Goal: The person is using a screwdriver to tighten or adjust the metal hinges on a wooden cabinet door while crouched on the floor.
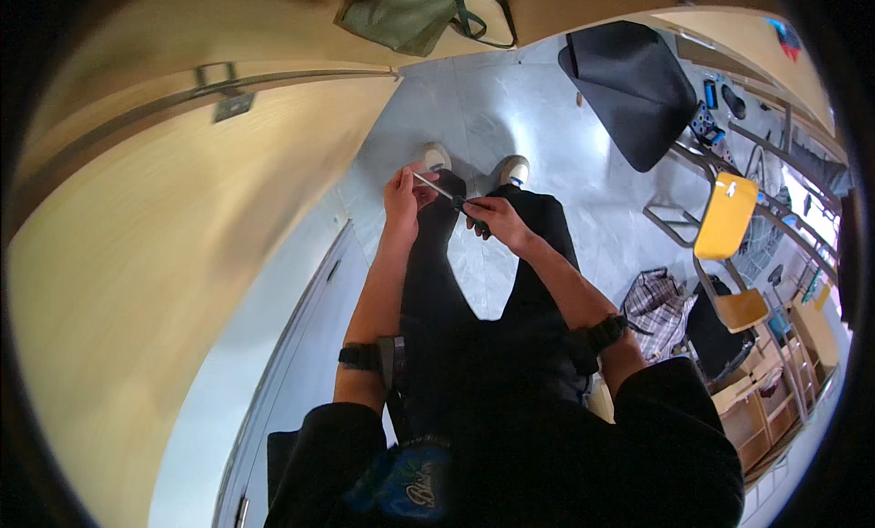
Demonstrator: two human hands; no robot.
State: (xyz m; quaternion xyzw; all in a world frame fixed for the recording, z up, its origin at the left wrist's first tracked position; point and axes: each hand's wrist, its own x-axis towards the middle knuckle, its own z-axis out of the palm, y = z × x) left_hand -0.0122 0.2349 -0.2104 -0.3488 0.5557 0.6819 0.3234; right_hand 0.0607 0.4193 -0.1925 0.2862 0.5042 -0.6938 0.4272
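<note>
A screwdriver (451, 196) is held between both hands above the person's knees, its thin metal shaft running up and left from a dark handle. The right hand (497, 220) has its fingers closed around the handle. The left hand (401, 195) has its fingertips pinched together at the shaft's far end; whether a small part sits between them and the tip cannot be told.

Judged from its form, the tool is light and rigid. The bare shaft is likely smooth and apt to slip, so the handle is the sound place to grip, with the tip steadied only lightly.

Directly beyond the screwdriver, two light shoes (436, 154) rest on the grey floor (510, 99). To the left of the tool stands a pale wooden panel (182, 236) with a metal bracket. To its right and well apart are a black chair (633, 86), a yellow chair (726, 218) and a checked bag (658, 309). A green bag (401, 13) lies far beyond it.
</note>
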